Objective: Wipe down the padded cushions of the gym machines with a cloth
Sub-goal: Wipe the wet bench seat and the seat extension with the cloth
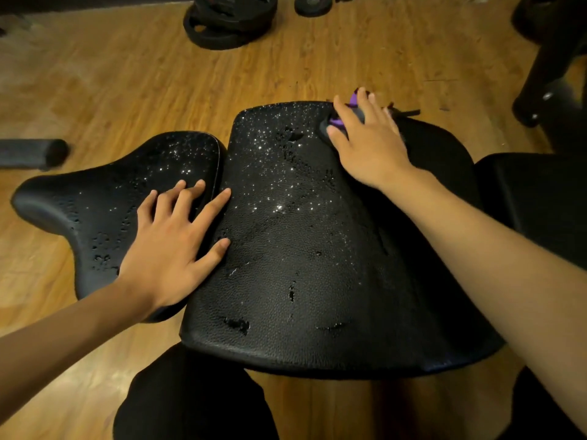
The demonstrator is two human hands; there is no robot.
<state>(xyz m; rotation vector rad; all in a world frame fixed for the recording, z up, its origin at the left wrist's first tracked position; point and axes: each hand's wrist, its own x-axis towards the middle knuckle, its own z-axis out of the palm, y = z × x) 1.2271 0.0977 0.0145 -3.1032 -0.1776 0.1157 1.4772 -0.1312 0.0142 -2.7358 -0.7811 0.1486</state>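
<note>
A large black padded cushion (295,249) fills the middle, its textured cover dotted with shiny droplets. Beside it on the left lies a smaller black seat cushion (104,198), also wet. My left hand (171,246) rests flat with spread fingers across the gap between the two cushions. My right hand (365,138) presses a dark grey and purple cloth (336,122) onto the far right corner of the large cushion, fingers spread over it. Most of the cloth is hidden under that hand.
Wooden floor (127,84) surrounds the bench. Stacked black weight plates (228,20) lie at the far top, with a single plate (313,4) beside them. A black foam roller pad (35,154) juts in at left. A dark machine frame (552,74) stands at right.
</note>
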